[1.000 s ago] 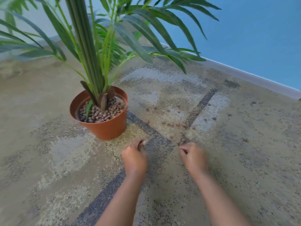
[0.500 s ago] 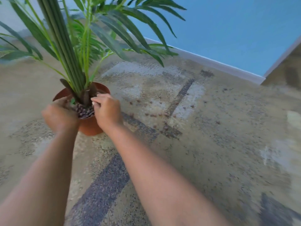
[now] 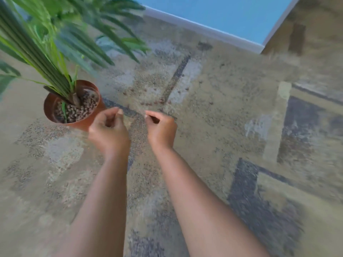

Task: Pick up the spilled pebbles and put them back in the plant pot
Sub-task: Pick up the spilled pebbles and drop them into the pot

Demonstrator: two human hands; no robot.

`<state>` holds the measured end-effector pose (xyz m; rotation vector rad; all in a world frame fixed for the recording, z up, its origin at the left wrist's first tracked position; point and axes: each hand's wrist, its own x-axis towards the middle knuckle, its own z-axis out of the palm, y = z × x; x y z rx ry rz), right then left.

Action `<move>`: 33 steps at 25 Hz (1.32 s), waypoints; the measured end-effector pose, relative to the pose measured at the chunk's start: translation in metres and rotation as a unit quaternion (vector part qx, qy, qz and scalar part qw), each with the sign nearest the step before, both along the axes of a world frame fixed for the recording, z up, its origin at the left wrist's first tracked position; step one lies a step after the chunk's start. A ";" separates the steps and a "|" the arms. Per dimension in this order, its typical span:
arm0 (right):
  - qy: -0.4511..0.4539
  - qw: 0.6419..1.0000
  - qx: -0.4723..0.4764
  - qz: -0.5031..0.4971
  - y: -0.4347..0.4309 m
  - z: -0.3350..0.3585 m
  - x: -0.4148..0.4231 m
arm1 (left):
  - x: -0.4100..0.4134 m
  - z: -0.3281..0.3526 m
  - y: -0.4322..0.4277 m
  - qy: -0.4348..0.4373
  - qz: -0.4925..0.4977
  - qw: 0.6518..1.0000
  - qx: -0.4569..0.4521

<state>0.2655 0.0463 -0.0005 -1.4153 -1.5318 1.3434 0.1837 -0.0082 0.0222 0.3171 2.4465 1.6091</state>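
A terracotta plant pot (image 3: pixel 84 123) stands on the carpet at the left, filled with brown pebbles (image 3: pixel 78 110) around a green palm (image 3: pixel 46 62). Spilled pebbles (image 3: pixel 148 103) lie scattered on the carpet to the right of the pot, just beyond my fingers. My left hand (image 3: pixel 109 128) hovers beside the pot's right edge with its fingers loosely curled and apart, and I see nothing in it. A little to the right, my right hand (image 3: pixel 161 127) is held the same way, also with nothing visible in it. The view is blurred by motion.
Patterned beige and grey carpet (image 3: pixel 222 127) covers the floor. A blue wall (image 3: pixel 222 10) with a white baseboard (image 3: pixel 194 26) runs along the back. A carpet-covered corner (image 3: pixel 311 30) juts out at the top right. Palm fronds (image 3: pixel 104 34) overhang the pot and the carpet behind it.
Both hands went from the carpet to the pot's top, then drew back to the right. They now hover between the pot and the spilled pebbles. The camera shifted.
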 end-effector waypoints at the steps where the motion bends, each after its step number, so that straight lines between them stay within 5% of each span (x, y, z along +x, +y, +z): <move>1: -0.006 1.000 -0.008 -0.016 0.003 0.019 0.019 | 0.022 0.022 0.003 -0.016 -0.009 1.000 -0.005; 9: -0.073 0.995 -0.032 -0.055 0.056 0.178 0.131 | 0.132 0.197 0.054 -0.039 -0.101 0.992 -0.064; 16: -0.155 0.986 -0.055 -0.018 0.104 0.260 0.189 | 0.159 0.274 0.082 -0.036 -0.085 0.991 -0.096; 33: -0.244 0.956 -0.137 0.091 0.246 0.206 0.168 | 0.119 0.243 0.187 -0.095 -0.005 0.986 -0.137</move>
